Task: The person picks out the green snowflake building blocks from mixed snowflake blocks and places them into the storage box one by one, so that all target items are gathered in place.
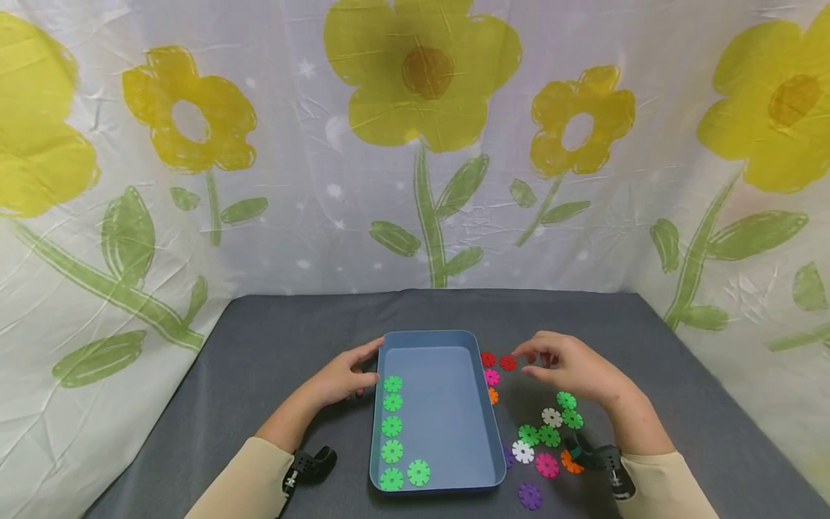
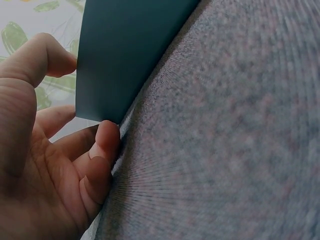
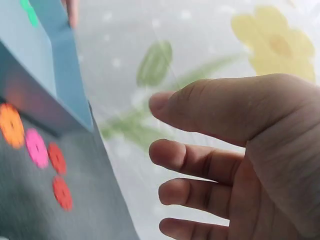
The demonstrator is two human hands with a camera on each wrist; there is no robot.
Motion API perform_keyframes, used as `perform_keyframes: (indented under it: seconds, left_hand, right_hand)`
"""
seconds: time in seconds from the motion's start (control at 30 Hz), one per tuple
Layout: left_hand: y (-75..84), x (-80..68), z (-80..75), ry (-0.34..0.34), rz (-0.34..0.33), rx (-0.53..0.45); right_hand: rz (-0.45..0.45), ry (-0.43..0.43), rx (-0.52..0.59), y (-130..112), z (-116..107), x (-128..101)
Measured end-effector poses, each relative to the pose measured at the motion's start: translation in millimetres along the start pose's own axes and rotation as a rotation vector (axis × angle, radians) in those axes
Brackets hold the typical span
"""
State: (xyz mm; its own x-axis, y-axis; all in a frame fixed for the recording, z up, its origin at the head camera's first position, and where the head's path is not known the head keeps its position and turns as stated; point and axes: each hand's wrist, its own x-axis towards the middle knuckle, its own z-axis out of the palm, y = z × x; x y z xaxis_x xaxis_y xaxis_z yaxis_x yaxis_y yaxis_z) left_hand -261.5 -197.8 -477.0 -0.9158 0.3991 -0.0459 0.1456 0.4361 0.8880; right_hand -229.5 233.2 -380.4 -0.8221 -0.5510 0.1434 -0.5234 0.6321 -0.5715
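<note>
My left hand [image 1: 338,375] is at the far left corner of a shallow blue tray [image 1: 447,414], its thumb and index finger touching the outer wall; the left wrist view shows its other fingers bent beside the tray. Inside the tray, green notched plastic discs [image 1: 392,426] form a column along the left side, with one more green disc [image 1: 418,473] beside the lowest. Raised over the table right of the tray, my right hand [image 1: 570,362] has thumb and fingers apart, nothing between them. Nearest to its fingertips lies a red notched disc [image 1: 508,362], with another red disc [image 1: 488,359] beside it.
Against the tray's right side lie a pink disc [image 1: 492,377] and an orange disc [image 1: 493,396]. Nearer the front right are several loose green, white, pink, orange and purple discs [image 1: 530,496]. A dark grey cloth [image 1: 311,317] covers the table; a flowered curtain [image 1: 285,238] hangs behind.
</note>
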Motion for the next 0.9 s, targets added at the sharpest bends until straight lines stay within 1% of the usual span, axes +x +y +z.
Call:
perform_keyframes:
  seconds: [0.1,0.2,0.33,0.5,0.6,0.67,0.77,0.9]
  left_hand:
    - [-0.4,0.0,0.2,0.002,-0.003,-0.001]
    - [-0.5,0.2,0.0,0.004,-0.003,0.002]
    - [-0.4,-0.2,-1.1,-0.002,-0.001,-0.005]
    - [-0.1,-0.3,-2.7,-0.004,0.002,-0.022]
    - [0.5,-0.5,-2.8,-0.001,-0.004,-0.024]
    - [0.9,-0.5,-2.5,0.002,-0.009,-0.02]
    - [0.9,0.2,-1.9,0.004,-0.013,-0.013]
    - [-1.7,1.5,-1.8,0.007,-0.007,-0.004]
  right_hand:
    - [0.069,0.007,0.04,16,-8,-6]
    - [0.142,-0.017,0.095,32,-14,-11]
    - [0.23,-0.089,0.183,51,-15,-15]
    - [0.28,-0.199,0.292,71,-9,-21]
    - [0.316,-0.248,0.29,80,-4,-24]
    - [0.34,-0.251,0.267,84,-1,-25]
    - [0.352,-0.224,0.233,87,2,-26]
    - [0.343,-0.179,0.195,90,5,-25]
